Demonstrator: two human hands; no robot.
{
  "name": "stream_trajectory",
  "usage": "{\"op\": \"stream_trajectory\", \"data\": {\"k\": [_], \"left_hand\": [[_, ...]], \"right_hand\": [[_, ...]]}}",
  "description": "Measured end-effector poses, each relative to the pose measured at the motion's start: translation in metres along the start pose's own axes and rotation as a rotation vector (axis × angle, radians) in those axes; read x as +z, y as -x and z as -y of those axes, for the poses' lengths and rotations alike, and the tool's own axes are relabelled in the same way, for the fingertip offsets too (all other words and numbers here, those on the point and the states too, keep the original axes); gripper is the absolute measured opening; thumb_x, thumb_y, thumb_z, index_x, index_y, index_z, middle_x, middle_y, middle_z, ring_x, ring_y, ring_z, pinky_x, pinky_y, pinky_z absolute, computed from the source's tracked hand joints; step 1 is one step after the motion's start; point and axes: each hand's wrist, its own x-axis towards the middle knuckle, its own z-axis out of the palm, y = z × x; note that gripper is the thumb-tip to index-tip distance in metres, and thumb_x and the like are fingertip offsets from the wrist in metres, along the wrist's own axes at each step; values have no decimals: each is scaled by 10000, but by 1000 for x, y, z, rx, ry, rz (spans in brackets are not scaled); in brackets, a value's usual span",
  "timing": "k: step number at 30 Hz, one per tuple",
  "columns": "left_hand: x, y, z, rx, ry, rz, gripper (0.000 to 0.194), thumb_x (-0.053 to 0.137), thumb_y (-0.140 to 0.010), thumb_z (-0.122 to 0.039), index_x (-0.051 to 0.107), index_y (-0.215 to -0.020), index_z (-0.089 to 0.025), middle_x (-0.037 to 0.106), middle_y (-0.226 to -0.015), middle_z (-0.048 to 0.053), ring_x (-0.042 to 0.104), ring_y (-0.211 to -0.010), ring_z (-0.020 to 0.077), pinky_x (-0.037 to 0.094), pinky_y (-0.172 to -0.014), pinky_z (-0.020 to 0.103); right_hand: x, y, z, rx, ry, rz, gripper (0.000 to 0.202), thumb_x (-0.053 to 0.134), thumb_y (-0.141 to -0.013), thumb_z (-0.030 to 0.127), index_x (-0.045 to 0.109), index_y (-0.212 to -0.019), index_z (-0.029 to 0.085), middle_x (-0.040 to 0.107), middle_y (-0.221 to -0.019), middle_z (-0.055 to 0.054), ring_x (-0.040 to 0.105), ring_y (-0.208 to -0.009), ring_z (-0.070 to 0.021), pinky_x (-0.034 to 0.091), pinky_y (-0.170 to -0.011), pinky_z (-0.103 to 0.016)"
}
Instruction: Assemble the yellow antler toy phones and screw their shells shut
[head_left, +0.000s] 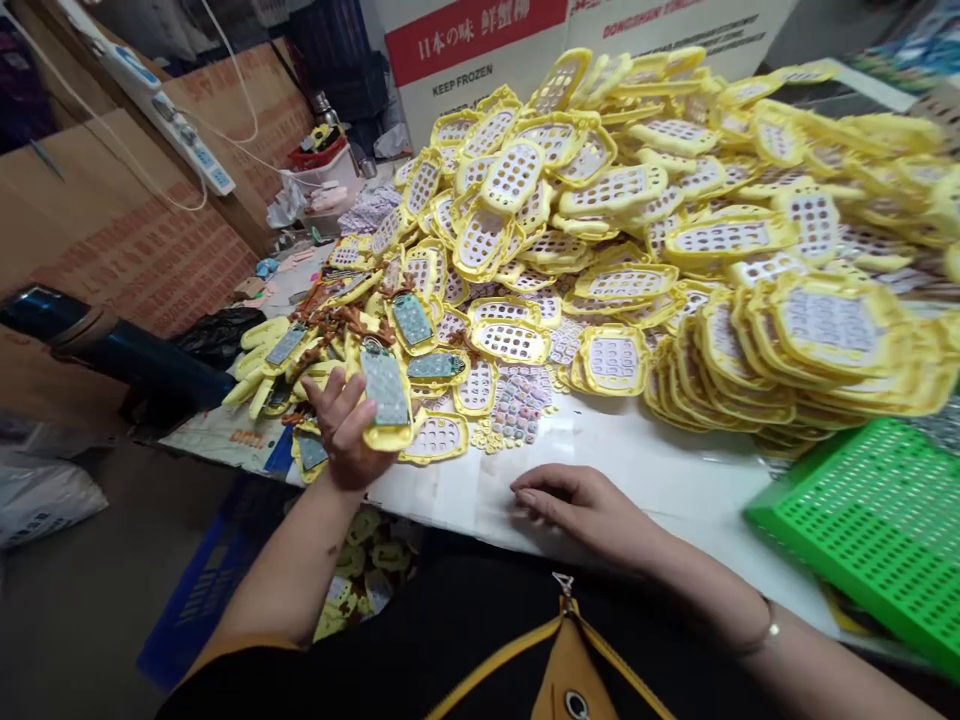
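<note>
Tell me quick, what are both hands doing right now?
Left hand: holding a yellow case with a grey-green panel, fingers partly spread.
Right hand: loosely open, fingers bent, nothing seen in it, at the white tabletop.

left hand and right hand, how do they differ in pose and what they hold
The left hand holds a yellow shell with a grey-green circuit board on it; the right hand holds nothing visible. The left hand has its fingers pointing upward beside the board, while the right hand is loosely curled at the white table, fingers pointing left. Both hands are bare.
</note>
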Motion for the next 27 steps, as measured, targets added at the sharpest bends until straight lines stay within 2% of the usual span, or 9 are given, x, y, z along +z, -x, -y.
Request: {"op": "stream_trajectory", "data": {"k": [3,5,8,10,12,14,18,22,27], "left_hand": [[20,18,-40,-207,204,-27,611,871,-500,-400,442,-912,-259,518,-1347,123,286,-1409,347,119,-1138,606],[33,29,-65,-396,403,36,597,889,-460,-396,481,-876,-265,531,-1338,98,231,-1432,351,90,-1152,589],[39,35,-93,-640,761,284,592,924,-388,-286,570,-861,-278,560,-1319,62,229,-1434,353,86,-1168,550],[34,29,-105,-743,1067,451,727,933,-361,-239,608,-1008,-301,490,-1414,57,227,-1437,346,132,-1172,511],[26,19,-113,-906,1375,574,891,920,-425,-318,541,-1231,-316,389,-1504,74,267,-1421,350,254,-1139,489],[22,10,-120,-1157,1558,713,791,851,-572,-413,530,-1279,-258,467,-1446,123,423,-1330,360,396,-1050,472],[23,2,-126,-1561,1639,826,395,744,-727,-380,668,-1028,-135,682,-1152,156,667,-1006,324,545,-841,435],[26,-1,-122,-1694,1693,752,320,637,-813,-319,673,-1068,-130,578,-1337,156,688,-929,279,586,-739,426],[31,-3,-119,-1734,1643,686,296,610,-816,-263,673,-1060,-107,600,-1309,162,699,-871,253,589,-723,391]], "right_hand": [[5,-11,19,6,-369,-27,455,666,-746,539,635,-1020,177,678,-817,-42,623,-651,-145,522,-602,-292],[6,-17,28,-83,-600,-68,572,730,-688,534,579,-1134,211,677,-903,-29,634,-686,-137,527,-593,-272],[1,-18,31,-236,-798,-113,485,781,-668,444,615,-1054,203,685,-890,-3,620,-705,-101,524,-678,-236],[-3,-14,27,-295,-820,-183,434,799,-661,371,625,-1024,206,694,-880,13,631,-775,-102,516,-764,-230],[-6,-8,20,-310,-745,-230,433,793,-666,361,614,-1032,215,699,-896,15,637,-848,-126,513,-811,-258],[-8,-2,16,-323,-501,-226,403,754,-704,393,612,-1031,206,697,-937,-10,633,-880,-159,516,-805,-299],[-22,6,21,-337,378,-341,340,605,-851,402,625,-1096,168,675,-999,-94,620,-881,-213,503,-776,-361],[-55,2,23,-235,1118,-677,272,474,-916,198,634,-1108,91,637,-1136,-201,593,-1004,-284,476,-828,-422],[-78,-7,12,-258,1625,-766,252,450,-855,53,678,-957,78,664,-1107,-193,535,-1111,-284,412,-897,-403]]}}
